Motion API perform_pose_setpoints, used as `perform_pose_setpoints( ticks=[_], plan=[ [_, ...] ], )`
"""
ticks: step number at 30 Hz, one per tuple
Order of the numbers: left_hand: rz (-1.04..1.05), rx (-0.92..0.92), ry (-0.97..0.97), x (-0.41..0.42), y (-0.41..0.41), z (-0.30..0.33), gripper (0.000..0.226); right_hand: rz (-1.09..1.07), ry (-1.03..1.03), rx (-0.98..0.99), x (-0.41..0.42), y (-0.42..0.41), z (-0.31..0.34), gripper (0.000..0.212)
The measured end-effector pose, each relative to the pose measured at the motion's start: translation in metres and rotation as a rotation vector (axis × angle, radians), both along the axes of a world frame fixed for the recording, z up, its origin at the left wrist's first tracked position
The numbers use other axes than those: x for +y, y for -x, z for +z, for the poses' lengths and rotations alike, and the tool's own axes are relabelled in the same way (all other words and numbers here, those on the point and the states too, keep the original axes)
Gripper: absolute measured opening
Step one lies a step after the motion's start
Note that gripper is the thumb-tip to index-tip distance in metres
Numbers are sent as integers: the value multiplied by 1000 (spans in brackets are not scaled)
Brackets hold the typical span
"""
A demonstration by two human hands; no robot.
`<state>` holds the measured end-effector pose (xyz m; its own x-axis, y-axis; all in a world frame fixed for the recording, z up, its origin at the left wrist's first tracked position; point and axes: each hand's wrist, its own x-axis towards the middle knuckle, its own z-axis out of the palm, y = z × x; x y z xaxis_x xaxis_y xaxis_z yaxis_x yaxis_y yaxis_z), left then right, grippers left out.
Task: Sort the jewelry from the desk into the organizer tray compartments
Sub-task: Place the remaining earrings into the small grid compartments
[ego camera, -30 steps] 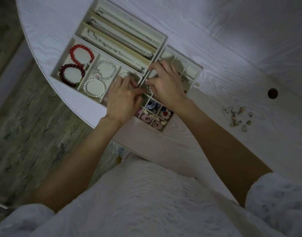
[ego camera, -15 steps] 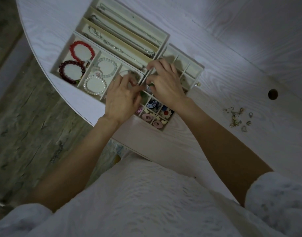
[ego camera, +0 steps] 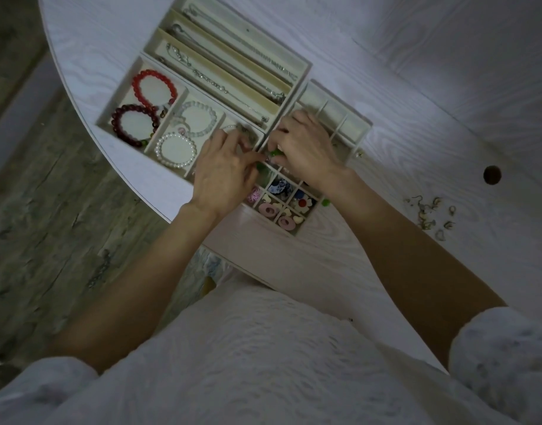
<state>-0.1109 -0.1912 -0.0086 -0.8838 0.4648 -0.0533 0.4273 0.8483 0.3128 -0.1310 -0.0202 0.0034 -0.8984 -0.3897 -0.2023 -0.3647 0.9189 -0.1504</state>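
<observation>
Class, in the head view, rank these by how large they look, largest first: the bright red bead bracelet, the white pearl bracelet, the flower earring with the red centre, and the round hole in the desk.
1-2. bright red bead bracelet and white pearl bracelet: look alike, unranked.
3. flower earring.
4. hole in the desk, slightly smaller.

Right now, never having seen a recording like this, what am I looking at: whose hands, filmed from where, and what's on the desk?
No machine: a person's bare hands, filmed by a camera on their head looking down. The left hand and right hand meet over a divided tray on a white desk. Each grip seems to pinch a small green piece, too small to identify. The tray holds bead bracelets, chains and small earrings. More loose jewelry lies on the desk by the right arm.
</observation>
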Motion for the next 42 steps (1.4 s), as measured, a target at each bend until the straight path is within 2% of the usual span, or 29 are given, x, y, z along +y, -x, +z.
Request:
perform_pose_setpoints(
  ticks=[3, 16, 19, 24, 34, 42],
  plan=[
    [-3, -2, 1, 0, -1, 0, 39, -62, 122, -33, -3, 0, 1, 28],
    [-42, 56, 18, 3, -2, -5, 35, -314, 350, -49, -5, -9, -10, 18],
    [-47, 68, 45, 7, -2, -5, 29, -346, 372, -52, -3, -11, -11, 15],
    [-20, 35, 34, 6, 1, 1, 44, -346, 364, -20, -7, -9, -10, 13],
    [-42, 38, -11, 1, -3, 1, 40, -352, 423, 106, -8, -14, -22, 7],
    [-3, -4, -22, 7, 1, 5, 44, -436, 454, 70, -10, -20, -18, 11]
  ],
)
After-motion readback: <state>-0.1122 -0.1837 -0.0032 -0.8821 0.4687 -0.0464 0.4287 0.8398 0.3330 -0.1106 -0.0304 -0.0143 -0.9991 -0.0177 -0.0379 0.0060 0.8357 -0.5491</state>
